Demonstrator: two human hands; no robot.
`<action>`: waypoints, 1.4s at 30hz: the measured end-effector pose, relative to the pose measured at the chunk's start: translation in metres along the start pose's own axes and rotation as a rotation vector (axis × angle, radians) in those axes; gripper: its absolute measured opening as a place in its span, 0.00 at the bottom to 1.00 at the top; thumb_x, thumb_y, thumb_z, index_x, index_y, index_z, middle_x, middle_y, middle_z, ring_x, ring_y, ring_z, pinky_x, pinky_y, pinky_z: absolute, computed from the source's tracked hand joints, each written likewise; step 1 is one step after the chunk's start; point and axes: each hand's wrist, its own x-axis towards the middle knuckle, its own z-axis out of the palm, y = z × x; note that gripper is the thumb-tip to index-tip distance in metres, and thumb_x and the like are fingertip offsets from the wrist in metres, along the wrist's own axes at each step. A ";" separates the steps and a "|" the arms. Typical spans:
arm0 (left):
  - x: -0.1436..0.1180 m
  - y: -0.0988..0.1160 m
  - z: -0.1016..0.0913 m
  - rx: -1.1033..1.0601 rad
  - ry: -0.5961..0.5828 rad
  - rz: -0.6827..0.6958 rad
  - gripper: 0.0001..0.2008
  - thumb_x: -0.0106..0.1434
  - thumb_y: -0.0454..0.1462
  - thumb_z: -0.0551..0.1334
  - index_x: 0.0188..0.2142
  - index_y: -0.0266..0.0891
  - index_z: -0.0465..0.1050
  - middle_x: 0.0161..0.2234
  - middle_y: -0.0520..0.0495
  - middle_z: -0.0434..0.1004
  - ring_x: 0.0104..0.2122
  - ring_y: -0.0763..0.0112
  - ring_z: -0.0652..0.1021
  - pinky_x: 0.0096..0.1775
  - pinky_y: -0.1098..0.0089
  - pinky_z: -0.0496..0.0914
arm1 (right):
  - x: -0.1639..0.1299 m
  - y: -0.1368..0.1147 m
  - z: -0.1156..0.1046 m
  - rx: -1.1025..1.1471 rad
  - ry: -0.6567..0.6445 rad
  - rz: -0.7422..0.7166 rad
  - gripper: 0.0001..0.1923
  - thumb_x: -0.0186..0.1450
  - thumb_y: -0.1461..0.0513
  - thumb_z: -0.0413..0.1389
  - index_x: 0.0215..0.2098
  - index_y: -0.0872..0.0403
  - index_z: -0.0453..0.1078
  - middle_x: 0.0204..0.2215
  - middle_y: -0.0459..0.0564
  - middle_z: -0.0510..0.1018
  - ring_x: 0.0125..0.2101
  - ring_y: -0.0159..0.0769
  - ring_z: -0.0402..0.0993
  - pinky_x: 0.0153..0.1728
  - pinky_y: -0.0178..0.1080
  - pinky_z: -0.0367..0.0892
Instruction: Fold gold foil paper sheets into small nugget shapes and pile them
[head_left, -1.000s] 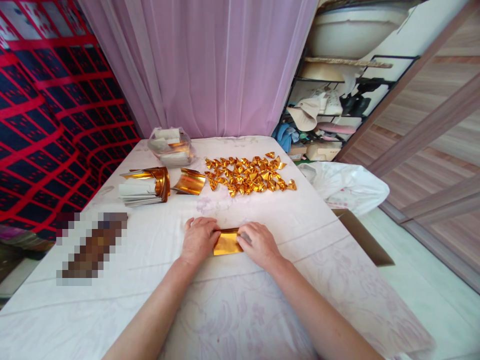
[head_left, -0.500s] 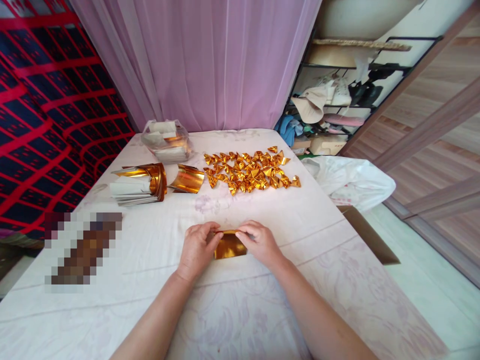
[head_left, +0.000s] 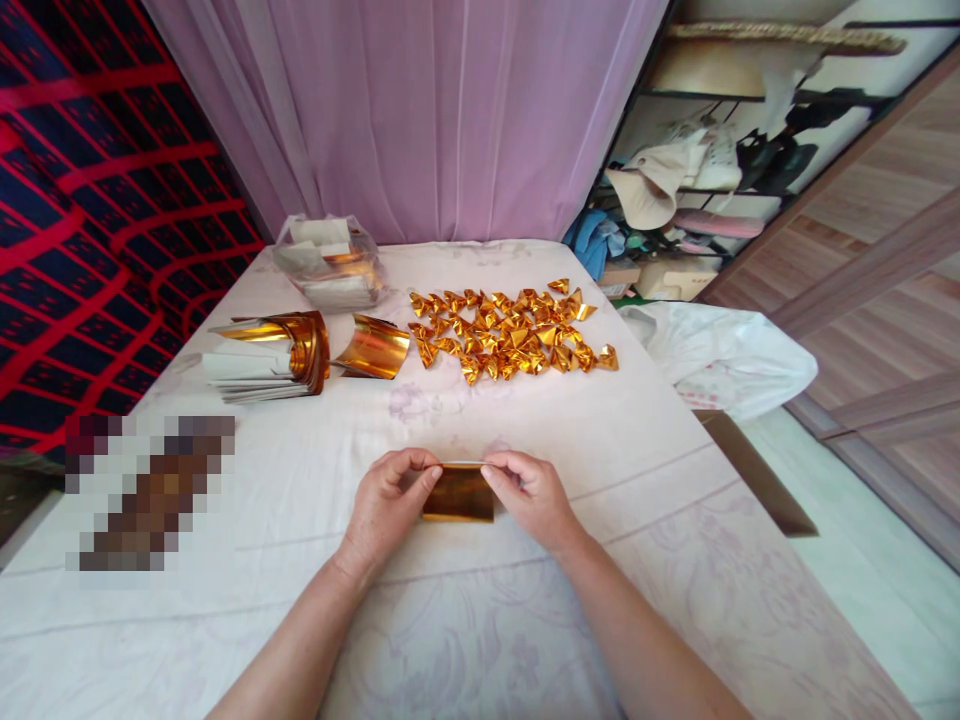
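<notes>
Between my hands is a sheet of gold foil paper (head_left: 459,496), its far edge bent over into a narrow strip where a pale line shows. My left hand (head_left: 395,492) pinches the upper left corner between thumb and fingers. At the upper right corner, my right hand (head_left: 531,490) pinches it the same way. Beyond the hands lies a spread of folded gold foil pieces (head_left: 517,335), pointed in shape. A loose curled gold sheet (head_left: 375,347) rests to their left, beside a stack of gold sheets with white backs (head_left: 255,365).
A clear plastic bag (head_left: 330,265) with more sheets stands at the table's back left. A pixelated patch (head_left: 154,495) covers something on the left. Off the right edge are a white plastic bag (head_left: 739,360) and a brown cardboard piece (head_left: 761,475). Shelves (head_left: 675,195) stand behind.
The far edge of the gold sheet now shows a straight pale line, and my hands have shifted slightly apart along it. The whole view has moved a little.
</notes>
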 end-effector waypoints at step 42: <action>0.009 0.003 0.001 0.621 -0.055 0.151 0.12 0.63 0.35 0.60 0.38 0.54 0.81 0.53 0.47 0.70 0.54 0.55 0.68 0.53 0.53 0.58 | 0.007 0.011 0.017 -0.559 0.142 -0.123 0.05 0.63 0.66 0.53 0.32 0.52 0.71 0.29 0.47 0.75 0.34 0.37 0.69 0.37 0.37 0.62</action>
